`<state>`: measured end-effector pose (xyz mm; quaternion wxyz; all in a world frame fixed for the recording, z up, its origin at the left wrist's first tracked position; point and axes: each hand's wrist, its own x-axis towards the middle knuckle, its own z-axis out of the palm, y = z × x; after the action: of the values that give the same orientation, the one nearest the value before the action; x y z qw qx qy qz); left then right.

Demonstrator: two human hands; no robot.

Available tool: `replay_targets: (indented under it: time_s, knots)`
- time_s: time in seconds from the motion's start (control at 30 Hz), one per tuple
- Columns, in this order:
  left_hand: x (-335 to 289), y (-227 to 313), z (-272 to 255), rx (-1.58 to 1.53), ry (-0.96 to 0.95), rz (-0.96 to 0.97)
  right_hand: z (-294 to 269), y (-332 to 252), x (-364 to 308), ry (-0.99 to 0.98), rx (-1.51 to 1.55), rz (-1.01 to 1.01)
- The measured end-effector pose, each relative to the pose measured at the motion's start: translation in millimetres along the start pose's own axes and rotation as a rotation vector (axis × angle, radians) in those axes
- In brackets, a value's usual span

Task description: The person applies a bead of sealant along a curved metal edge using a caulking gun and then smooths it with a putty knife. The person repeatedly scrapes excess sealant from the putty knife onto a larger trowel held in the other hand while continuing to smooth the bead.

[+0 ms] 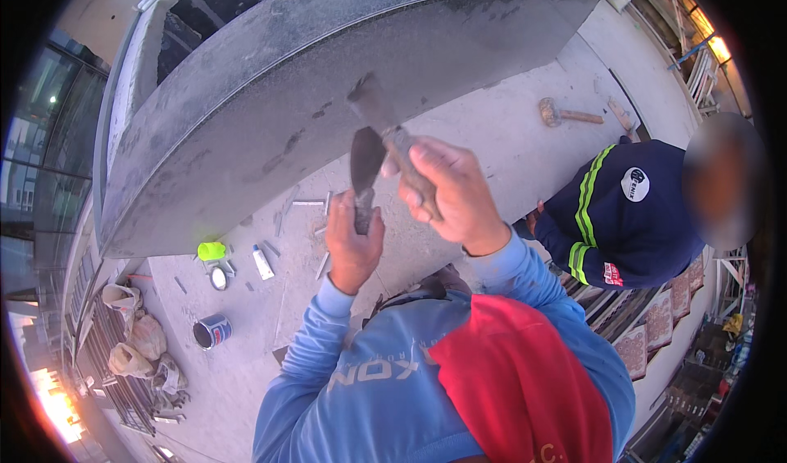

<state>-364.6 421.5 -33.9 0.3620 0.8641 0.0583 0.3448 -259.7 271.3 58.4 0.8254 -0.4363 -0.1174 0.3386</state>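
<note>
My left hand (354,246) is closed around the handle of a small trowel with a dark, rounded blade (366,158) pointing up. In my right hand (455,192) is a scraper, its broad flat blade (374,102) slightly blurred. The two tools are held close together, and their blades appear to cross or touch; I cannot tell which. Both are in front of a long grey slab (246,160) with dark smudges on its face. The slab stands along the far side of the pale work surface (287,299).
A co-worker in a navy jacket (631,209) leans in at the right. Beyond lies a mallet (574,117). To the left are a white tube (262,262), a yellow-green item (211,251), a small round tin (218,279), an open can (213,332) and crumpled bags (147,336).
</note>
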Motion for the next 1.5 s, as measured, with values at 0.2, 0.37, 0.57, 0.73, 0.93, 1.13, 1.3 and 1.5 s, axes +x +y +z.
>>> replay_targets:
  time_s: [0.2, 0.37, 0.57, 0.73, 0.93, 1.13, 1.3, 1.5]
  knots:
    - [10.0, -3.0, 4.6, -0.26, 0.17, -0.357, 14.0, 14.8, -43.2, 0.072, 0.005, 0.177]
    - [18.5, 7.2, 3.9, -0.097, 0.204, -0.052, 19.7, 37.2, -52.2, -0.068, 0.062, 0.186]
    - [5.9, 23.3, 10.3, -0.023, 0.152, 0.027, -1.5, -2.0, -22.8, 0.119, -0.058, 0.002]
    - [12.9, 13.7, 8.7, -0.234, 0.192, -0.298, 10.1, 1.6, -47.9, 0.065, 0.098, 0.115]
    - [20.0, 3.7, 10.2, 0.074, 0.315, 0.066, 8.7, 25.6, -49.3, -0.059, 0.064, 0.258]
    - [2.5, 7.5, 21.5, -0.029, 0.131, 0.031, -1.9, -2.2, -9.6, 0.033, 0.127, 0.064]
    - [1.2, -4.1, 13.4, -0.209, 0.1, -0.279, -10.3, -12.8, -24.6, 0.069, -0.171, -0.103]
    - [-4.7, -16.9, -22.5, -0.579, -0.068, -0.596, -14.4, 0.2, -26.1, 0.103, -0.338, 0.039]
